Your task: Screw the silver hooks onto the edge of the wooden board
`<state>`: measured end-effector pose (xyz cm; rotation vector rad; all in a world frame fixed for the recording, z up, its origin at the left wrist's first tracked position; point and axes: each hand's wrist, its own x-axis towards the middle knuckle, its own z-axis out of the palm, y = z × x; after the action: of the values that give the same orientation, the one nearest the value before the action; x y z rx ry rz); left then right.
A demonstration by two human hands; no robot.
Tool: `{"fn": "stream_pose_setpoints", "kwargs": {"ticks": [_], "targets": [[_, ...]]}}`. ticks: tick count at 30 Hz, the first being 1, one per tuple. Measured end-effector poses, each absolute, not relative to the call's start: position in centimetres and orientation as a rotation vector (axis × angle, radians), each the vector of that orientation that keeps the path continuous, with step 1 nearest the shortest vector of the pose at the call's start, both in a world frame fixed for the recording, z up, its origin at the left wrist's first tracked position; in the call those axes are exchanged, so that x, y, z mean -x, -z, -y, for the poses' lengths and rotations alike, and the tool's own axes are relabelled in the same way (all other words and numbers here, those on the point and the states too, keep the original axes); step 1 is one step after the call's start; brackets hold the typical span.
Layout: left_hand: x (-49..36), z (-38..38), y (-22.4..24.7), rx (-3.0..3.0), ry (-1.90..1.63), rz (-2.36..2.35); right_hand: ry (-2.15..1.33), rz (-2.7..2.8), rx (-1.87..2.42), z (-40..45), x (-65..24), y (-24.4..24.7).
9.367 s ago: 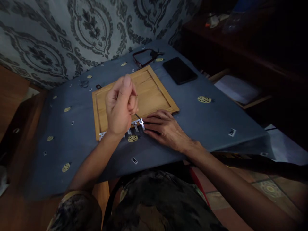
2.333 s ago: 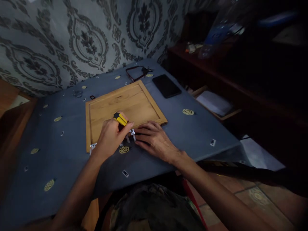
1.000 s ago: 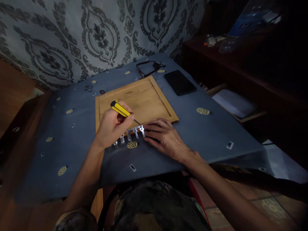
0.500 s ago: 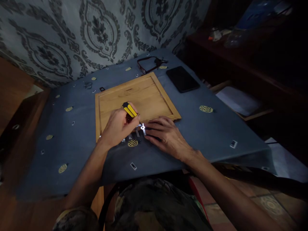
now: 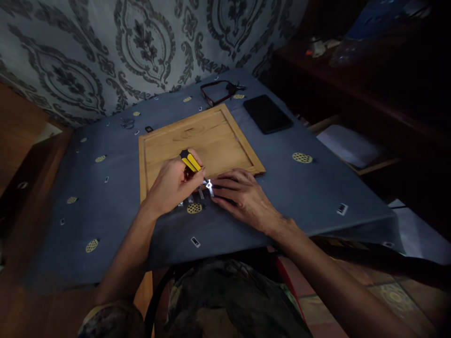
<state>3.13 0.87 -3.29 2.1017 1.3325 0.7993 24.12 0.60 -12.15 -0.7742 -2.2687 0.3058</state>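
My left hand (image 5: 172, 183) is closed around the yellow-and-black handle of a screwdriver (image 5: 190, 161), which slants down to the right. Its lower end is near a small, brightly lit metal piece (image 5: 209, 186) at the near edge of a framed wooden panel (image 5: 197, 136). On the other side, my right hand (image 5: 243, 197) lies with its fingers stretched out along that edge, fingertips beside the metal piece; whether they press on it I cannot tell. More small metal strips (image 5: 201, 192) stick out from the edge, partly hidden under my left hand.
A blue patterned cloth (image 5: 317, 197) covers the table. Beyond the panel lie glasses (image 5: 214, 101), a black tablet or phone (image 5: 268, 114) and small scissors-like handles (image 5: 127, 123). To the right stand an open drawer with paper (image 5: 352, 145) and a dark shelf holding a plastic bottle (image 5: 366, 23).
The view has shifted very slightly. Both hands, the screwdriver and the panel keep nearly the same places.
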Motion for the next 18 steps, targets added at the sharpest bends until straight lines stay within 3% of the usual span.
{"fn": "stream_pose_setpoints", "kwargs": {"ticks": [18], "targets": [[-3.35,-0.89,3.1,-2.099,-0.82,-1.327,-0.352,2.294,0.78,-0.74,-24.3,12.32]]}}
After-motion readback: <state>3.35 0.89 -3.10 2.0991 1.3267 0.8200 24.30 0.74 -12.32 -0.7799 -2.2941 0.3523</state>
